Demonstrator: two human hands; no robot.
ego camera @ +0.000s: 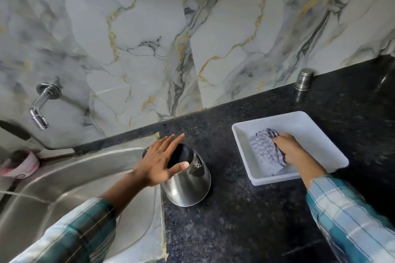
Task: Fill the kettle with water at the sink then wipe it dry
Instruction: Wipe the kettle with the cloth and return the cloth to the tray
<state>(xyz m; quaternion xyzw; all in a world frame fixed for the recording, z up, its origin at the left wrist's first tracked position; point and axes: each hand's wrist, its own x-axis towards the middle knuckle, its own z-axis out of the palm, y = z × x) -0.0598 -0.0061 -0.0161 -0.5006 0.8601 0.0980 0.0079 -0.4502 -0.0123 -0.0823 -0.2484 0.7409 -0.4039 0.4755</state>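
A steel kettle (188, 186) stands upright on the dark counter just right of the sink (70, 179), its top open. My left hand (160, 162) hovers over the kettle's mouth with fingers spread, holding nothing. A blue-and-white checked cloth (265, 151) lies in a white tray (316, 132) to the right. My right hand (288, 147) is closed on the cloth's right side inside the tray.
A chrome tap (39, 107) juts from the marble wall above the sink. A small steel canister (303, 79) stands at the back of the black granite counter (235, 230). A pink-and-white container (21, 166) sits at the sink's far left edge.
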